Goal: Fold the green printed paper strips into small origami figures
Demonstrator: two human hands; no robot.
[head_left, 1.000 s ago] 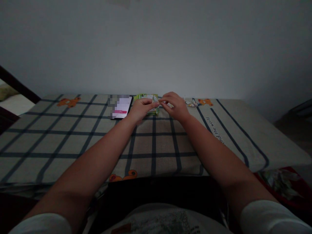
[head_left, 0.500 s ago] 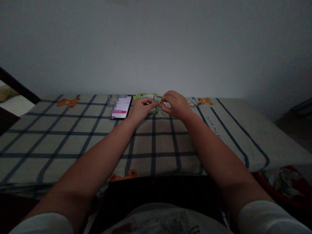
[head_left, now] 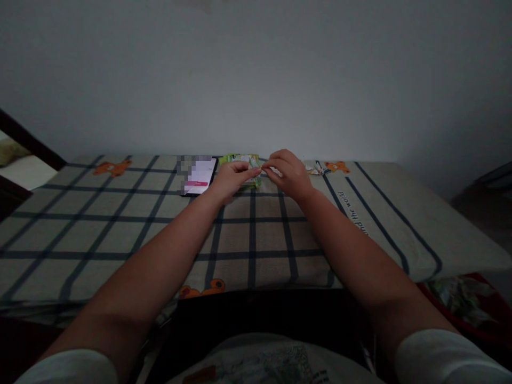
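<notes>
My left hand (head_left: 235, 179) and my right hand (head_left: 288, 173) meet fingertip to fingertip over the far side of the table. Both are closed in a pinch, and something tiny is between the fingertips, too small to name. Just behind my left hand lies a green and white plastic packet (head_left: 244, 158), partly covered by my fingers. To the left of that hand a phone (head_left: 200, 176) rests flat with its screen lit. Beyond my right hand, a small pale wrapper (head_left: 314, 168) lies partly hidden on the cloth.
A checked tablecloth (head_left: 180, 234) with orange bear prints covers the table, which stands against a plain wall (head_left: 256, 80). Below the right edge is a red container (head_left: 488, 325) with crumpled wrappers in it. A dark wooden frame (head_left: 30, 138) stands at far left.
My right hand has shifted slightly left, its fingers straighter, showing more of the pale wrapper behind it. My left hand has barely moved.
</notes>
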